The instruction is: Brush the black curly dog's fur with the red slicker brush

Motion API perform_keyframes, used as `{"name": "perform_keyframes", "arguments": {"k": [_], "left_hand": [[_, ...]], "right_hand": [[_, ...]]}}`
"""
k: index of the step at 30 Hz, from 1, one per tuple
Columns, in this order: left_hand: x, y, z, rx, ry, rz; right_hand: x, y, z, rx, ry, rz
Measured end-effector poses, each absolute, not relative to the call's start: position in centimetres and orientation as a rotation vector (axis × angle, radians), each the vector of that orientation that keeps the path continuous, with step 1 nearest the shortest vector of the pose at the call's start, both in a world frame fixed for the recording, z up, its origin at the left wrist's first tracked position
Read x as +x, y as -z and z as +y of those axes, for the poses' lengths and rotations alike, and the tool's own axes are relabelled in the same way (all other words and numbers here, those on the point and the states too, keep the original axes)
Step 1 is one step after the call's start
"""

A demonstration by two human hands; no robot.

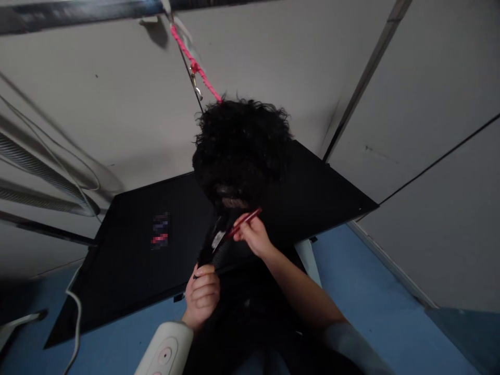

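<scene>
A curly black dog (242,151) is on a black table, its head toward me. My left hand (203,291) is closed around the lower end of one of its black forelegs (207,250), drawn out toward me. In my closed right hand (252,234) is a slim red-handled tool (246,221). Its thin end points down and left, by a pale patch (219,239) on the foreleg. Too dark to tell are the tool's exact kind and whether it touches the fur.
The black table (128,271) has a blurred small patch (160,232) on its left. A pink cord (195,65) runs from an overhead bar (97,13) down to the dog. Ribbed hoses (42,172) are at left. A white device (166,349) is by my left forearm.
</scene>
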State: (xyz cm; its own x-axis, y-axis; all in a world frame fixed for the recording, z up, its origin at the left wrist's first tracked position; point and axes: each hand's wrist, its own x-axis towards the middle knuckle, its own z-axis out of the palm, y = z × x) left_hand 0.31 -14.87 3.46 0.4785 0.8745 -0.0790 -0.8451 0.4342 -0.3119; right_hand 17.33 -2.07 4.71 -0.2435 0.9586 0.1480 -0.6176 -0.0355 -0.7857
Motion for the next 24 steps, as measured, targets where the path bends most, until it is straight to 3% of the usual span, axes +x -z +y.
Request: {"name": "perform_keyframes", "arguments": {"k": [4,8,12,17,21,24], "left_hand": [[0.0,-3.7,-15.0,-0.308,-1.06,-0.151],[0.0,-3.9,-15.0,-0.272,-1.044,-0.191],[0.2,-4.2,-14.9,-0.268,-1.018,-0.241],[0.4,-4.1,-14.7,-0.269,-1.008,-0.207],[0.3,-3.8,-14.8,-0.205,-1.102,-0.042],[0.4,-3.7,-14.8,-0.121,-1.129,0.114]], "right_hand": [[18.0,-5.3,-1.0,-0.442,-1.428,-0.599],[18.0,-5.8,-1.1,-0.398,-1.692,-0.7],[18.0,-6.0,-1.3,-0.354,-1.464,-0.518],[17.7,-5.8,-2.1,-0.412,-1.709,-0.716],[18.2,-6.4,-1.5,-0.44,-1.384,-0.585],[18.8,-7.3,-1.2,-0.483,-1.423,-0.78]]}}
